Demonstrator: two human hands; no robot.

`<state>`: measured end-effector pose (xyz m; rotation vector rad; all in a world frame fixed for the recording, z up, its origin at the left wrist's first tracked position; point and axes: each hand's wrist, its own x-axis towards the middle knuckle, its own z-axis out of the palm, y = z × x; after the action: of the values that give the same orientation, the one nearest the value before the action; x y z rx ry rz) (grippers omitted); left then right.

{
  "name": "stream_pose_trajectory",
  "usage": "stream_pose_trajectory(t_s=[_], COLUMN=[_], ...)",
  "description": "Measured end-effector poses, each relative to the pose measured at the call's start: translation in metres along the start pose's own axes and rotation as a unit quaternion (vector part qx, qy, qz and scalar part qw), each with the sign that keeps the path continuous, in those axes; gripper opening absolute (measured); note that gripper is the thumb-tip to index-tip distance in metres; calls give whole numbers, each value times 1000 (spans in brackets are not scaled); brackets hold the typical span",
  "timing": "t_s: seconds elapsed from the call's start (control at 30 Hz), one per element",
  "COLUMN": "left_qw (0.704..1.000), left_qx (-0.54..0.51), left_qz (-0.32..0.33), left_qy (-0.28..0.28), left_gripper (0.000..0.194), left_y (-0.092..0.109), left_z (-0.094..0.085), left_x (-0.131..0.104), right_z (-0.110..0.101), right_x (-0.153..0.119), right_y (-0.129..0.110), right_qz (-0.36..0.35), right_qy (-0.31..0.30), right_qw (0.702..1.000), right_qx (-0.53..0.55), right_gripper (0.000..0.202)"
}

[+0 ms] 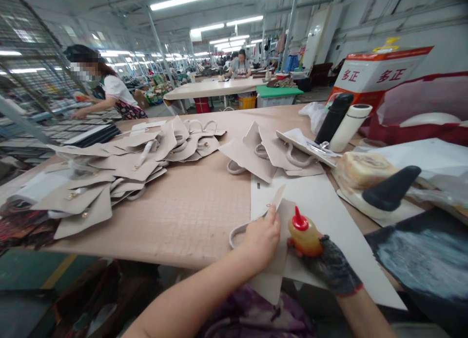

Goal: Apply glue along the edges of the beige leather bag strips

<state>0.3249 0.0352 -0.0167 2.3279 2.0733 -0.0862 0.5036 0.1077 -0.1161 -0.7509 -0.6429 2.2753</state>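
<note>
My bare left hand (260,241) grips a beige bag panel (272,279) near its upper edge. The panel stands tilted at the table's front edge, and a looped handle (237,234) sticks out on its left. In a dark glove, my right hand (331,265) is wrapped round a squeeze bottle (306,234) with a red nozzle and yellowish contents. The nozzle points up, just right of the panel and apart from it. Beneath both hands lies a large white sheet (329,221).
Beige panels with handles (127,165) are heaped on the left, with more panels (270,152) behind the sheet. To the right are a black bottle (334,118), a white bottle (351,128), a box (380,74) and a stained black board (424,255). A co-worker (109,89) stands at far left.
</note>
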Motion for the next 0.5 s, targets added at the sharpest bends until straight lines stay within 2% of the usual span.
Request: stream_pose_trajectory(t_s=[0.2, 0.4, 0.5], left_qw=[999, 997, 995], left_qx=[-31, -38, -62], left_qz=[-31, -60, -75], left_qy=[-6, -5, 20], left_gripper=[53, 58, 65], left_y=[-10, -12, -14], left_z=[-8, -14, -17], left_x=[10, 15, 16], right_z=[12, 20, 14], right_x=[-11, -26, -17], right_y=[1, 18, 29], right_qz=[-24, -3, 18], right_qy=[-47, -33, -45], right_qw=[999, 999, 999], right_qx=[5, 8, -9], right_gripper=[65, 60, 50])
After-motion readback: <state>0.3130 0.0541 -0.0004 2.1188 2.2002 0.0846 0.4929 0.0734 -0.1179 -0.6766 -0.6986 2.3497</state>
